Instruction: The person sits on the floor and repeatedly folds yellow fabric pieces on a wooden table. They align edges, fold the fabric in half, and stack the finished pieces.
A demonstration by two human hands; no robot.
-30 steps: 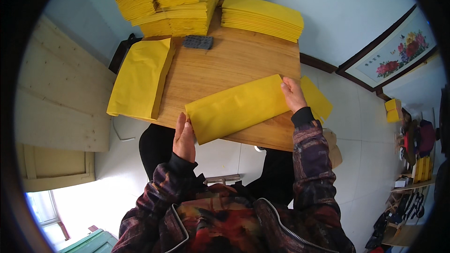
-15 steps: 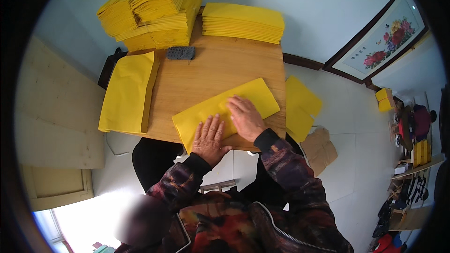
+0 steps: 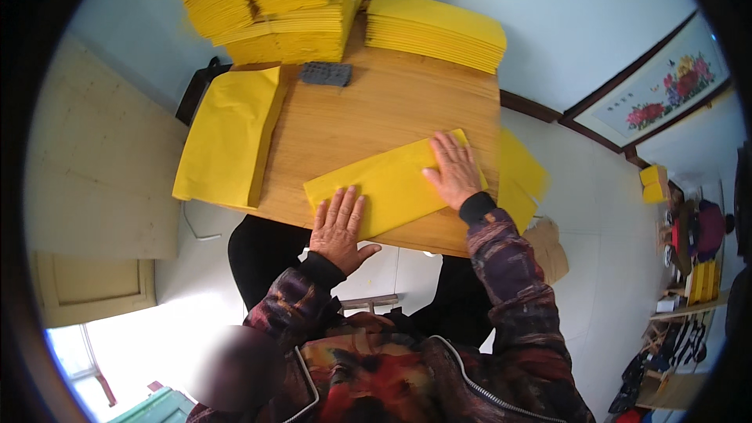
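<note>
A folded yellow paper sheet [image 3: 399,184] lies slantwise across the near edge of the wooden table [image 3: 345,129]. Flat on its left end rests my left hand [image 3: 338,227], fingers stretched out and thumb spread to the right. My right hand [image 3: 454,166] presses on the sheet's right end, its fingers extended toward the far corner. Neither hand grasps anything. To the left, a stack of larger yellow paper [image 3: 227,133] reaches the table's left edge. A dark grey textured block [image 3: 326,74] sits beyond it, near the bundles.
Tied bundles of yellow paper [image 3: 298,19] are piled at the far left, beside a neat yellow stack [image 3: 435,30]. More yellow paper [image 3: 521,176] is right of the table, above brown paper [image 3: 548,251]. A framed flower picture [image 3: 654,94] and cluttered shelf [image 3: 689,301] stand right.
My right hand has slid right along the sheet to its far end. My left hand stays near the left end. The whole view has shifted slightly.
</note>
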